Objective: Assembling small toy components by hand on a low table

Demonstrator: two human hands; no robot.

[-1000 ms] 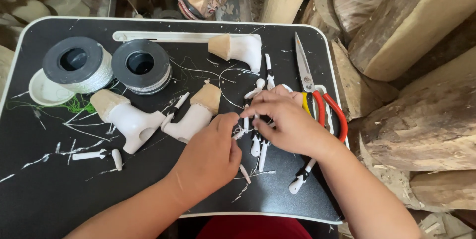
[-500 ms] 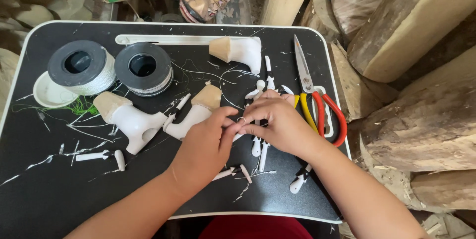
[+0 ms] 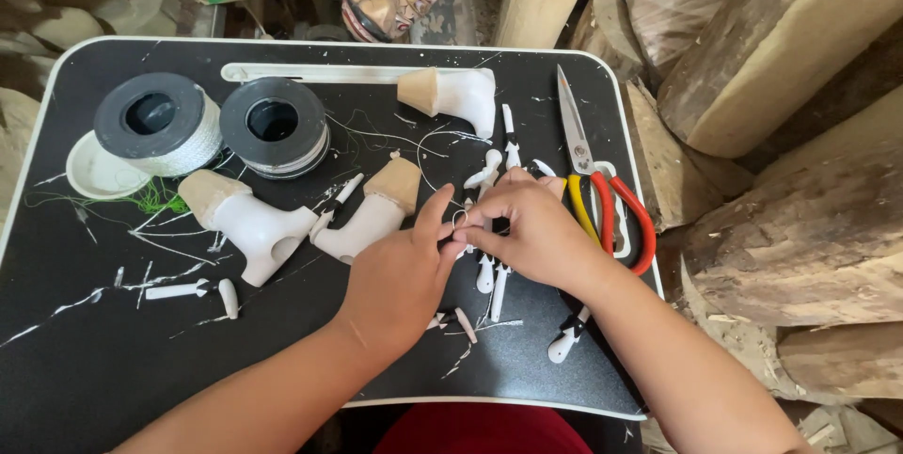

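Note:
My left hand (image 3: 400, 275) and my right hand (image 3: 531, 228) meet fingertip to fingertip over the middle of a black lap tray (image 3: 85, 360). Between them they pinch a small loop of thin white thread (image 3: 459, 219). Whether a peg is also held under my right fingers is hidden. Several small white pegs (image 3: 487, 275) lie on the tray just below the hands. Two white carved pieces with tan ends (image 3: 249, 223) (image 3: 376, 209) lie left of my left hand. Scissors with red and yellow handles (image 3: 602, 200) lie right beside my right hand.
Two grey spools of thread (image 3: 155, 125) (image 3: 275, 127) stand at the tray's back left, beside a white lid (image 3: 89, 176). A third carved piece (image 3: 456, 96) and a long white strip (image 3: 310, 71) lie at the back. Rough logs (image 3: 781, 49) crowd the right side.
My left hand has moved up and to the right from the tray surface to meet my right hand. The fingertips now pinch a thread loop together.

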